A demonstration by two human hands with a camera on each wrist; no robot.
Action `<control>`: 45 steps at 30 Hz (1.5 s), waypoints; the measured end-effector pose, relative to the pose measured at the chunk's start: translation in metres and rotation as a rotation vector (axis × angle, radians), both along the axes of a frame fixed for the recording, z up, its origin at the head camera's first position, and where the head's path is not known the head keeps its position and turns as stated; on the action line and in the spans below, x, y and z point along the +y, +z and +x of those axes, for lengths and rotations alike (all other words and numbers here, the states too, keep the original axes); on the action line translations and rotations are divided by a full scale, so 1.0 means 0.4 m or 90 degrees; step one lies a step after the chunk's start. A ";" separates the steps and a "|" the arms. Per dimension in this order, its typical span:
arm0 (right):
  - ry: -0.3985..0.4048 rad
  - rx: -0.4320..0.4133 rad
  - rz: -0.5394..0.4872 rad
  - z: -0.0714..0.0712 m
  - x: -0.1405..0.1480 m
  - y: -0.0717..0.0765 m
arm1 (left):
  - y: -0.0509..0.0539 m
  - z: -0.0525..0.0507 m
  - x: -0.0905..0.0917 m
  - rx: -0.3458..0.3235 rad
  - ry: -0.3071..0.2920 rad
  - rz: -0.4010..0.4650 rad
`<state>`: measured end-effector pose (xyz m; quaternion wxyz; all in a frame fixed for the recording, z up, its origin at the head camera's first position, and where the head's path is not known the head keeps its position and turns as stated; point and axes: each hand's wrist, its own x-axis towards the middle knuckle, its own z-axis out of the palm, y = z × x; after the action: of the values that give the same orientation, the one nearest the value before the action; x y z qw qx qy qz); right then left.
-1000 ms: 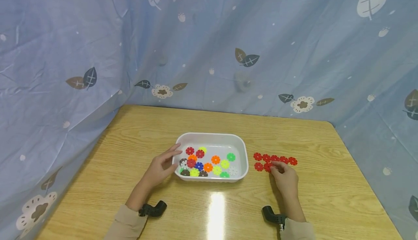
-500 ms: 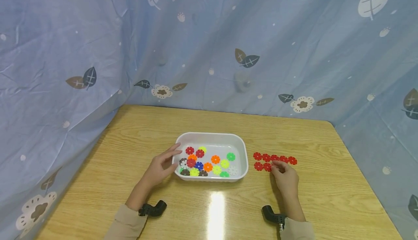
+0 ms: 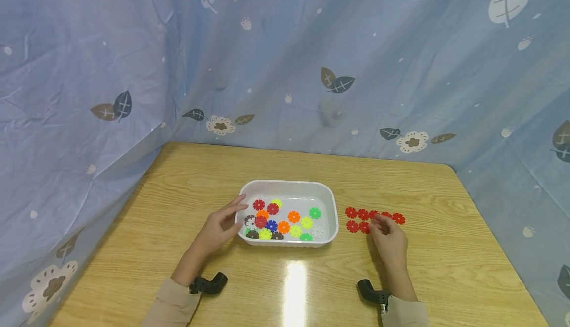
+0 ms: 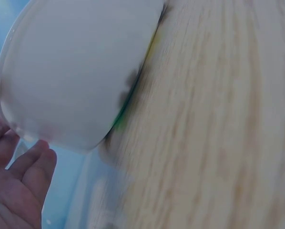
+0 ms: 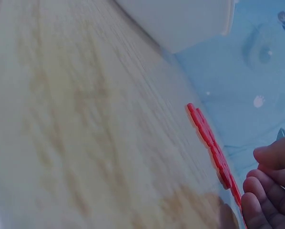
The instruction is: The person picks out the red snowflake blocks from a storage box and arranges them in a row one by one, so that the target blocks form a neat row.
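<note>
My left hand rests at the left end of a white plastic tray, its fingers reaching over the rim. In the left wrist view, its fingertips touch the tray's outer wall. Beside two rows of red notched plastic discs, my right hand hovers with loosely bent fingers. Its fingertips partly cover the row at the back and sit just right of the near row's red disc. From the right wrist, no disc shows between thumb and fingers; the red discs lie flat nearby.
Inside the tray lie several discs in mixed colours, among them an orange disc, a blue disc and a green disc. The wooden table meets a blue patterned curtain at its back and sides.
My right fingers have shifted slightly up and apart, now overlapping the back row of red discs. The left hand and tray stay put.
</note>
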<state>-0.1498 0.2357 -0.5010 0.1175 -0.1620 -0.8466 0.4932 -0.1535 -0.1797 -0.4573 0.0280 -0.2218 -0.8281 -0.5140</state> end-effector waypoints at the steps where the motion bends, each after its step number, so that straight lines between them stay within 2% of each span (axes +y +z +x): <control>1: 0.003 0.005 -0.004 0.000 0.000 -0.001 | 0.000 0.000 0.000 0.000 0.000 0.000; 9: 0.041 0.033 -0.019 0.002 -0.009 0.012 | -0.002 0.001 -0.001 0.005 -0.004 0.002; 18: 0.143 0.042 -0.019 0.014 -0.045 0.064 | -0.008 0.002 0.000 0.009 -0.007 -0.001; 26: 0.186 0.064 -0.033 0.020 -0.089 0.110 | -0.008 0.003 0.002 0.007 -0.001 -0.011; 33: 0.252 0.095 -0.076 0.014 -0.167 0.152 | -0.008 0.000 -0.001 0.010 0.000 -0.005; 40: 0.359 0.145 -0.140 0.019 -0.280 0.145 | -0.015 -0.004 -0.003 0.009 -0.008 0.001; 45: 0.400 0.136 -0.147 0.010 -0.355 0.150 | -0.019 -0.005 -0.004 0.007 -0.010 0.009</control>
<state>-0.1458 0.0936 -0.4411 0.0286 0.1470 -0.7769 0.6116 -0.1553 -0.1815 -0.4648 0.0301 -0.2307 -0.8224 -0.5191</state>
